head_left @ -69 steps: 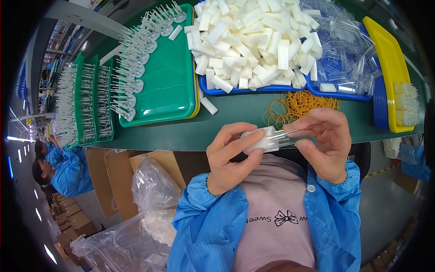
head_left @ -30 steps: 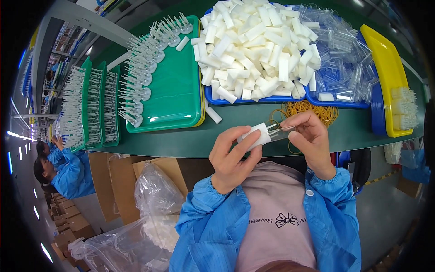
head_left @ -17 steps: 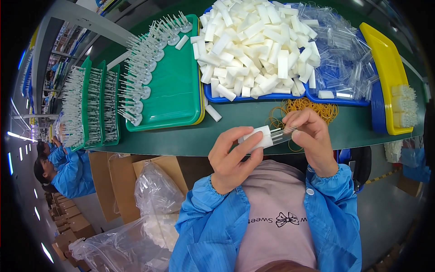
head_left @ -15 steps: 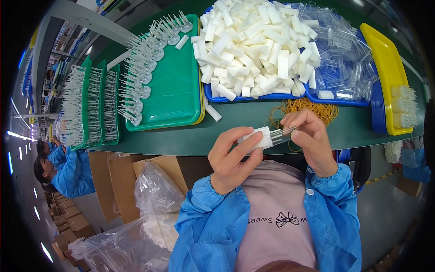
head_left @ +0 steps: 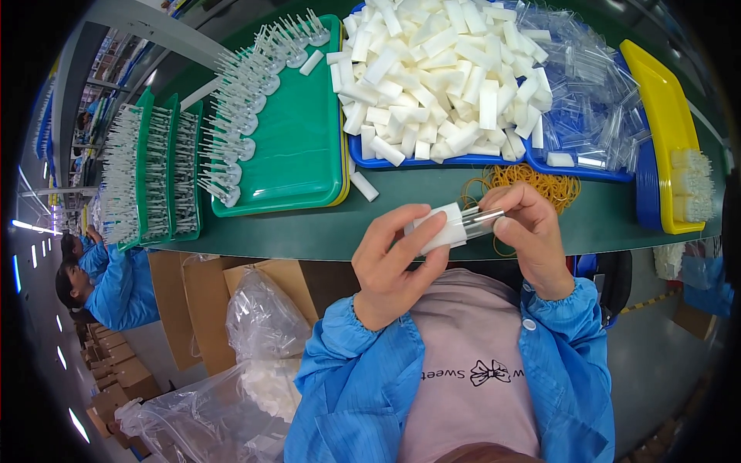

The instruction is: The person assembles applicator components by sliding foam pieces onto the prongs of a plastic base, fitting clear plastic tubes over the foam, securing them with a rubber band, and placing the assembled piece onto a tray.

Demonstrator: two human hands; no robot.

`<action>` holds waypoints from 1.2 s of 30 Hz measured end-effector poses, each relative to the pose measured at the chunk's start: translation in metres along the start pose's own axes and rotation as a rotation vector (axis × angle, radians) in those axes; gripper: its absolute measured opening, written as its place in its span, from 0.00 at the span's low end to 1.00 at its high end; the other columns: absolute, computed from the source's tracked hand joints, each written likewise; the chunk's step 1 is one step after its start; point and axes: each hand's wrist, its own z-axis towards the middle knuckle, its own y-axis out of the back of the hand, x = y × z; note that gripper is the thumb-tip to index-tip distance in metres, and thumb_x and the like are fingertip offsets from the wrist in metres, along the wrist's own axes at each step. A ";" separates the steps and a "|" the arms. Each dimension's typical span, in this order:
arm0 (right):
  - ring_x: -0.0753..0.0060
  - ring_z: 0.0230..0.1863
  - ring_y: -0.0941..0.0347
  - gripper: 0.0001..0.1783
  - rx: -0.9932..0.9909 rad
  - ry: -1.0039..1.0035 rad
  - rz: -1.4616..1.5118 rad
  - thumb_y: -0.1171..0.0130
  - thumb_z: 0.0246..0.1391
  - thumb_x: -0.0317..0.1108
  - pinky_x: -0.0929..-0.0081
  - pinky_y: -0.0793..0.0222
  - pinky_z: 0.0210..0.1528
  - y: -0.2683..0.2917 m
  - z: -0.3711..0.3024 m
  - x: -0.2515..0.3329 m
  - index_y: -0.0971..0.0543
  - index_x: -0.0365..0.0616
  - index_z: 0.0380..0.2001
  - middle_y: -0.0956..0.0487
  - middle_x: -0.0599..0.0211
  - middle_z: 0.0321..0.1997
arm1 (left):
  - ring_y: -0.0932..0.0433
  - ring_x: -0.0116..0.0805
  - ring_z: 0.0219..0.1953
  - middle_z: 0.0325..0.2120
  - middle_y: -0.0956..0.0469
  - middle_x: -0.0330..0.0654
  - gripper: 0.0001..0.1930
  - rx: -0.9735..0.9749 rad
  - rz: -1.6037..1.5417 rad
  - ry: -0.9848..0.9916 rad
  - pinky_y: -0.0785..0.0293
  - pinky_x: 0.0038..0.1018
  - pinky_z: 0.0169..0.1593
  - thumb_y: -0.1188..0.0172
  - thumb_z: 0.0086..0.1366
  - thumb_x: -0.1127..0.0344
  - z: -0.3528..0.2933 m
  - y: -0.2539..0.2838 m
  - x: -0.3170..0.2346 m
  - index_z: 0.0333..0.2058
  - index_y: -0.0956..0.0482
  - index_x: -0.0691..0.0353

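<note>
Change: over the last seconds both hands have drawn in from the counter edge toward the chest and then stayed almost fixed; the white block now sits deeper against the clear piece, which reads as a fitting step close to done rather than a fresh pick.

Left hand [head_left: 397, 258]: closed around a white block [head_left: 438, 228], thumb on its near side, fingers curled over the far side. Held above the lap, just near of the counter edge.

Right hand [head_left: 532, 231]: fingers pinched shut on a clear sleeve [head_left: 482, 218] with a glinting end, butted against the block's right end. How far one sits inside the other cannot be told.

Beyond the hands, on the green counter [head_left: 432, 197]:
- rubber bands [head_left: 540, 185], orange heap, just far of the right hand.
- blue tray [head_left: 401, 160], heaped with white blocks.
- clear sleeves [head_left: 587, 100], loose pile to the right.
- yellow tray [head_left: 656, 116], far right.
- green tray [head_left: 301, 131], left, with clear pronged pieces along its left rim.
- one stray block [head_left: 364, 186] between the trays.

Below the counter, left: plastic bags [head_left: 255, 324], cardboard boxes.
</note>
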 end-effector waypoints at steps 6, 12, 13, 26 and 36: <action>0.75 0.43 0.30 0.08 -0.044 0.063 0.041 0.41 0.50 0.24 0.76 0.36 0.50 0.005 0.000 0.008 0.28 0.41 0.34 0.27 0.64 0.39 | 0.27 0.35 0.46 0.45 0.29 0.46 0.32 0.054 -0.728 0.392 0.31 0.30 0.51 0.34 0.54 0.60 -0.001 0.002 0.010 0.55 0.34 0.67; 0.73 0.45 0.31 0.09 -0.064 0.157 -0.100 0.41 0.48 0.23 0.73 0.38 0.53 0.009 0.001 0.003 0.27 0.41 0.35 0.26 0.64 0.39 | 0.26 0.31 0.44 0.43 0.30 0.42 0.23 0.052 -0.863 0.481 0.29 0.26 0.50 0.36 0.58 0.71 -0.002 -0.003 0.009 0.51 0.31 0.68; 0.71 0.46 0.31 0.10 -0.093 0.192 -0.174 0.40 0.47 0.22 0.71 0.39 0.55 0.009 0.000 0.003 0.26 0.41 0.34 0.26 0.65 0.38 | 0.26 0.30 0.44 0.43 0.30 0.41 0.21 0.022 -0.866 0.457 0.29 0.25 0.50 0.36 0.57 0.74 -0.001 -0.004 0.009 0.50 0.30 0.68; 0.61 0.56 0.35 0.11 0.006 0.189 -0.264 0.34 0.43 0.24 0.65 0.41 0.58 0.009 -0.008 -0.004 0.23 0.42 0.31 0.22 0.67 0.38 | 0.25 0.32 0.44 0.43 0.29 0.42 0.22 0.106 -0.955 0.550 0.28 0.27 0.51 0.33 0.52 0.78 -0.006 -0.007 0.012 0.48 0.26 0.68; 0.59 0.56 0.35 0.12 -0.024 0.210 -0.289 0.32 0.42 0.23 0.64 0.40 0.57 0.009 -0.013 -0.010 0.23 0.40 0.31 0.21 0.66 0.38 | 0.24 0.33 0.45 0.44 0.30 0.42 0.23 0.133 -0.975 0.562 0.27 0.28 0.52 0.33 0.52 0.79 -0.007 -0.012 0.012 0.48 0.26 0.69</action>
